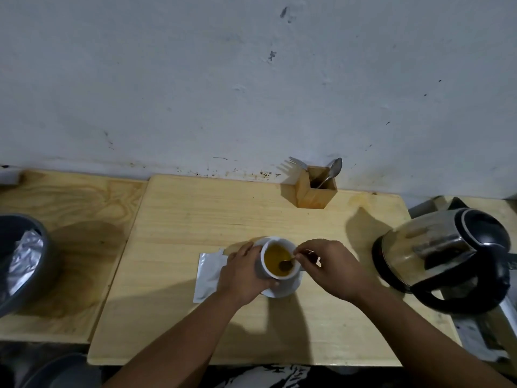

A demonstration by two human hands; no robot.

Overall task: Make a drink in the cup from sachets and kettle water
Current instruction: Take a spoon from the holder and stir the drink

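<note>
stirring the drink in, cup steadied

left hand wraps around the cup on its saucer mid-table, right hand pinches the spoon in the yellow liquid. i'd stir slow and keep that grip so nothing slops. sachet lies left, kettle right, utensil holder at the back.

The scene is dim and flat, with a cool grey cast on the wall. Light comes from the right and near side: the kettle throws a pointed shadow leftward and far across the wooden table, and the fork casts a soft shadow to its left on the wall. Pale glare streaks the kettle's steel. Wide-angle distortion bows the table edges, and the corners look soft and smeared.
</note>
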